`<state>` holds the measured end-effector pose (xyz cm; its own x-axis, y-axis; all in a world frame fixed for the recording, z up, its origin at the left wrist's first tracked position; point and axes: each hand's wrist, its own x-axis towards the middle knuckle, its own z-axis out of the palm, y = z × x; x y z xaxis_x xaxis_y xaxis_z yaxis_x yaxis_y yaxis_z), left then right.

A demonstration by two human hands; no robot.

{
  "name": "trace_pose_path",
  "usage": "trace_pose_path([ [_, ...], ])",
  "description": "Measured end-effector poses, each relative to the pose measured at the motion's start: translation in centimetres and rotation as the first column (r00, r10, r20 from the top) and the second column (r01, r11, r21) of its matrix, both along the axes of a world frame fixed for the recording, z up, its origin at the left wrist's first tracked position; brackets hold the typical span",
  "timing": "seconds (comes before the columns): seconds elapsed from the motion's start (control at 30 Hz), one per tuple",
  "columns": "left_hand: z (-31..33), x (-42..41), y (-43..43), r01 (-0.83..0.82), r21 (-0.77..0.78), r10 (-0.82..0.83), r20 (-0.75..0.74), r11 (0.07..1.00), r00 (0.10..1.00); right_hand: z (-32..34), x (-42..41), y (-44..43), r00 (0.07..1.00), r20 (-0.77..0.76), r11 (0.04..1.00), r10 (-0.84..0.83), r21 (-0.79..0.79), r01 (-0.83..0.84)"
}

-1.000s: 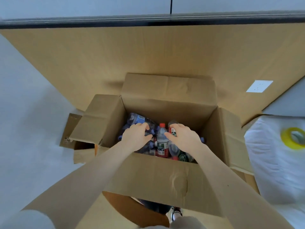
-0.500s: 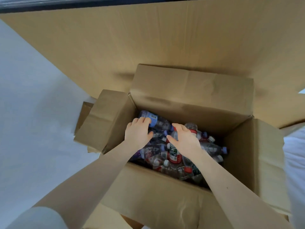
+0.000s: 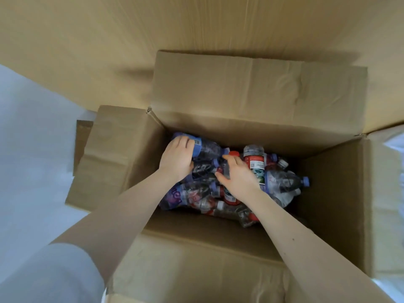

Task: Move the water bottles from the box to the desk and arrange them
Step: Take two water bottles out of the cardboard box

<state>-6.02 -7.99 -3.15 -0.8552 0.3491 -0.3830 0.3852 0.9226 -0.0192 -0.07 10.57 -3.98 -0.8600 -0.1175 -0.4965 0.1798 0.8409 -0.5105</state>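
Observation:
An open cardboard box (image 3: 258, 88) sits below me, with several plastic water bottles lying jumbled inside. Some carry purple labels and caps, others red ones. My left hand (image 3: 177, 159) reaches into the far left corner and grips a blue-labelled bottle (image 3: 206, 148) lying on top. My right hand (image 3: 239, 178) is in the middle of the pile, its thumb and fingers curled round a purple-capped bottle (image 3: 218, 166). A red-labelled bottle (image 3: 255, 159) lies just right of that hand. The tan desk (image 3: 196, 29) stretches beyond the box.
The box's flaps stand open on all sides, the left flap (image 3: 113, 154) folded outward over a smaller cardboard piece (image 3: 82, 136). Pale floor (image 3: 32, 138) lies to the left. A white object (image 3: 394, 147) shows at the right edge.
The view has dropped closer over the box. My left hand has slid further along the blue-labelled bottle, and my right hand has shifted from the red-labelled bottle to the purple-capped one.

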Motion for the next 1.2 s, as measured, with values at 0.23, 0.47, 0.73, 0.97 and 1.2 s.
trace_pose_path([
  [0.23, -2.0, -2.2, 0.1, 0.243, -0.204, -0.245, 0.015, 0.948, 0.969, -1.5, -1.1, -0.5, 1.000, 0.001, 1.000, -0.011, -0.002, 0.011],
  [0.47, -3.4, -2.8, 0.5, 0.295, -0.321, -0.318, -0.023, 0.900, 0.948, -2.3, -1.0, -0.5, 1.000, -0.010, 0.999, -0.027, -0.043, 0.027],
  [0.73, -2.6, -1.6, 1.3, 0.337, -0.415, -0.407, -0.090, 0.845, 0.909, -1.8, -0.8, 0.0, 0.999, -0.038, 0.997, -0.034, -0.064, 0.032],
  [0.97, -2.2, -1.0, 3.7, 0.083, -0.465, -0.068, 0.049, 0.881, 0.997, -0.5, -0.3, 0.9, 0.998, -0.060, 0.997, -0.034, -0.078, 0.029],
  [1.2, 0.5, 2.2, 1.8, -0.236, -0.277, 0.297, 0.205, 0.931, 0.932, 1.2, 0.4, 1.2, 0.996, -0.088, 0.999, 0.013, -0.045, -0.017],
])
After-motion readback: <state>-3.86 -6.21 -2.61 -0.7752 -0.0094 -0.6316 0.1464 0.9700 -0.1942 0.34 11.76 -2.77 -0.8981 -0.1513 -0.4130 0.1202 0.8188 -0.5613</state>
